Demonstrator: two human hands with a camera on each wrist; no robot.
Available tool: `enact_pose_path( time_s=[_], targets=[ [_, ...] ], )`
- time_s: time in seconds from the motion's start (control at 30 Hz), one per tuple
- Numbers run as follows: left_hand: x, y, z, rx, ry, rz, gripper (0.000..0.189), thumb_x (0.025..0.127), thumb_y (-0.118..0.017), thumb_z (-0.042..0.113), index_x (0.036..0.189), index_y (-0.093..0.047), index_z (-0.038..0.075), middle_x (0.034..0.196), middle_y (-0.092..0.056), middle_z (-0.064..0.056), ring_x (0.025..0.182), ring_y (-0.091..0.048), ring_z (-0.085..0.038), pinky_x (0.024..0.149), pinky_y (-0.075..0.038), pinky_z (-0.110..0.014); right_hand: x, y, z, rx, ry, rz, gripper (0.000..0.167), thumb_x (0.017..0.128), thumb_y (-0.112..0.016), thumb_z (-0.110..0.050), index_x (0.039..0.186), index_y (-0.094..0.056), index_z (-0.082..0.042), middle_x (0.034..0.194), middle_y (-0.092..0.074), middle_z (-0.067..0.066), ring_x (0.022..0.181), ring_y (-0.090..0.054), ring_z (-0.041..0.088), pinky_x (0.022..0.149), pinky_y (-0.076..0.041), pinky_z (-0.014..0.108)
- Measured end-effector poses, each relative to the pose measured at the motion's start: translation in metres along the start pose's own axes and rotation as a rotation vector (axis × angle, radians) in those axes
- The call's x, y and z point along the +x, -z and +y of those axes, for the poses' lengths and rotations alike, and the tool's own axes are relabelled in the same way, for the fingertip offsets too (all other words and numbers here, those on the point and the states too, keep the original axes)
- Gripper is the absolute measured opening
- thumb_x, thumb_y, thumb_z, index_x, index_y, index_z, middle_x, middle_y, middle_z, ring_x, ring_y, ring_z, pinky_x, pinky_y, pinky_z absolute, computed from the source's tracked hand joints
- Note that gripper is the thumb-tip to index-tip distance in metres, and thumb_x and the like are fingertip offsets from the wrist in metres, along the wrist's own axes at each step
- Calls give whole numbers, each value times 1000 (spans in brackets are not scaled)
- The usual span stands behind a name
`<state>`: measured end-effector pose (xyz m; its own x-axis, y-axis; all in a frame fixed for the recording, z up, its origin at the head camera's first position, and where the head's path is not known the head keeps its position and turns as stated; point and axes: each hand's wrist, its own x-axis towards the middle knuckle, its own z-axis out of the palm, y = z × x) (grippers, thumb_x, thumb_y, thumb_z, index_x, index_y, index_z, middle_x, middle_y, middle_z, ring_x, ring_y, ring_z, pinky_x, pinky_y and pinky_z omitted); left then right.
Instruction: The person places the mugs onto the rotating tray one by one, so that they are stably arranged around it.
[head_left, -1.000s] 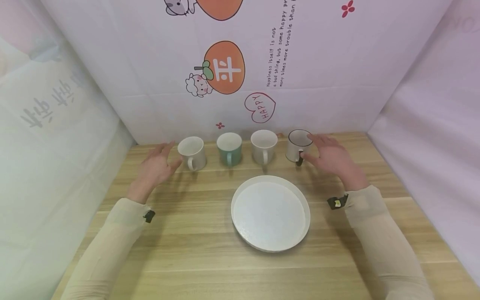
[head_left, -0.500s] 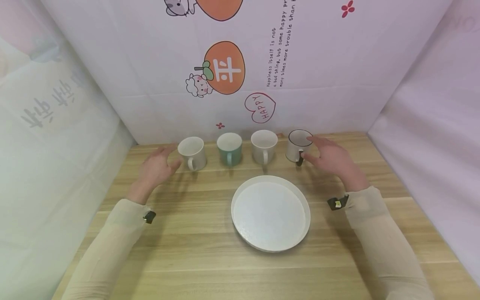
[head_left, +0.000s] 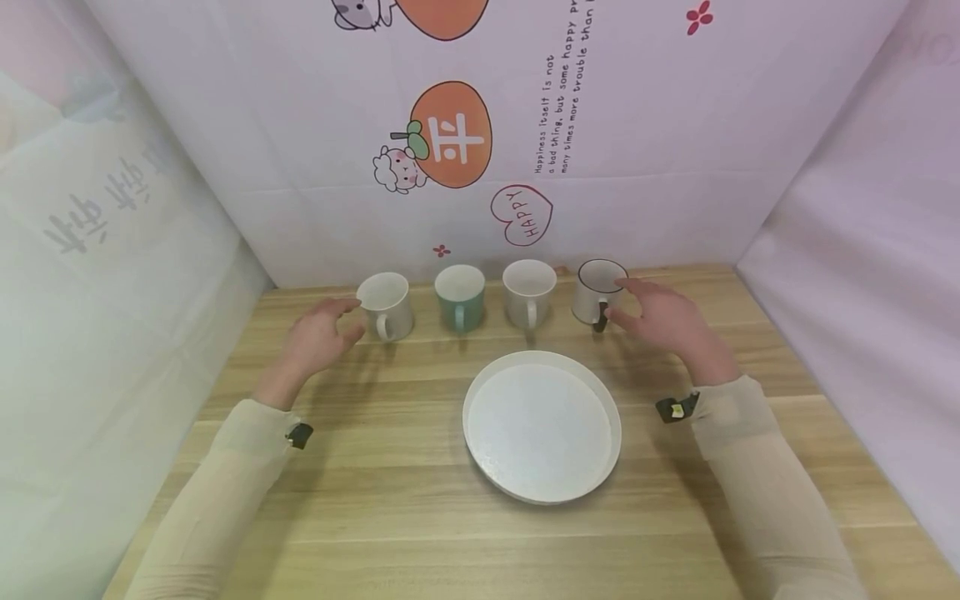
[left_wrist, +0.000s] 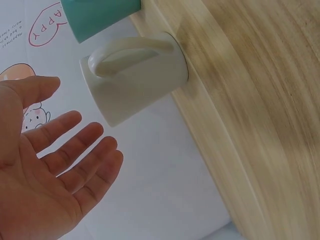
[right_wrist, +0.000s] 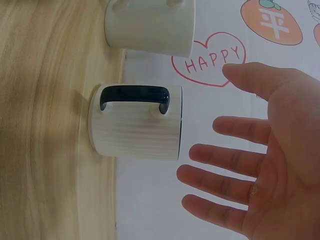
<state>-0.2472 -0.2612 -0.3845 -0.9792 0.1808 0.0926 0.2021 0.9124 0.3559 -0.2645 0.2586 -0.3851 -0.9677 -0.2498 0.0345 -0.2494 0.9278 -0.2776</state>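
Note:
Along the back of the table stand a white mug [head_left: 387,308] at the left, a teal mug [head_left: 461,300], another white mug [head_left: 527,296], and a ribbed white mug [head_left: 597,292] with a dark rim and dark handle at the right. All are upright, handles facing the near side. Just left of the leftmost mug is my left hand [head_left: 318,335], fingers spread and holding nothing; the left wrist view shows a gap to the mug [left_wrist: 137,80]. My right hand [head_left: 663,317] hovers beside the dark-handled mug [right_wrist: 137,125], apart from it in the right wrist view, its fingers extended.
A round white tray [head_left: 542,429] lies on the wooden table [head_left: 360,500] in front of the mugs. White printed cloth [head_left: 637,125] hangs behind the table, with more cloth along the left and right sides.
The left hand's fingers have lowered and bent in slightly near the leftmost mug. The right hand has shifted very little. Mugs and tray stay where they were.

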Motion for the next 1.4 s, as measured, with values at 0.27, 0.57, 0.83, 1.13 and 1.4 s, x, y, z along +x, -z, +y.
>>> enact_pose_path(
  time_s=[0.27, 0.57, 0.83, 1.13, 1.4],
  targets=[
    [-1, -2, 5, -67, -21, -13, 47, 99, -57, 28, 139, -55, 4, 129, -64, -20, 117, -63, -38, 95, -51, -58, 1, -3, 3, 14, -9, 10, 68, 100, -50, -50, 151, -39, -6, 143, -53, 26, 132, -49, 48, 105, -41, 66],
    [-3, -7, 5, -137, -34, -40, 45, 99, -60, 28, 138, -56, 5, 126, -67, -20, 114, -65, -38, 94, -53, -58, -2, -2, 1, 36, -5, 14, 66, 100, -50, -51, 149, -42, -7, 140, -56, 26, 119, -60, 44, 97, -46, 64],
    [-3, -10, 10, -162, -78, -25, 41, 99, -62, 25, 134, -59, 4, 121, -70, -19, 109, -68, -38, 93, -54, -57, -3, -3, 1, 51, -6, 23, 61, 100, -54, -46, 146, -45, -7, 137, -58, 26, 118, -62, 42, 95, -48, 63],
    [-6, -11, 16, -187, -112, -35, 38, 98, -62, 19, 131, -61, 0, 117, -72, -19, 107, -69, -37, 93, -54, -56, -3, -5, 4, 76, -7, 33, 58, 100, -54, -46, 142, -47, -7, 136, -59, 26, 118, -62, 43, 94, -49, 63],
    [-8, -14, 19, -214, -103, -70, 38, 99, -61, 18, 132, -61, 0, 117, -71, -20, 109, -68, -38, 94, -53, -57, -4, -8, 6, 96, -12, 39, 54, 99, -56, -42, 140, -48, -7, 134, -61, 25, 116, -64, 42, 93, -49, 62]
  ],
)
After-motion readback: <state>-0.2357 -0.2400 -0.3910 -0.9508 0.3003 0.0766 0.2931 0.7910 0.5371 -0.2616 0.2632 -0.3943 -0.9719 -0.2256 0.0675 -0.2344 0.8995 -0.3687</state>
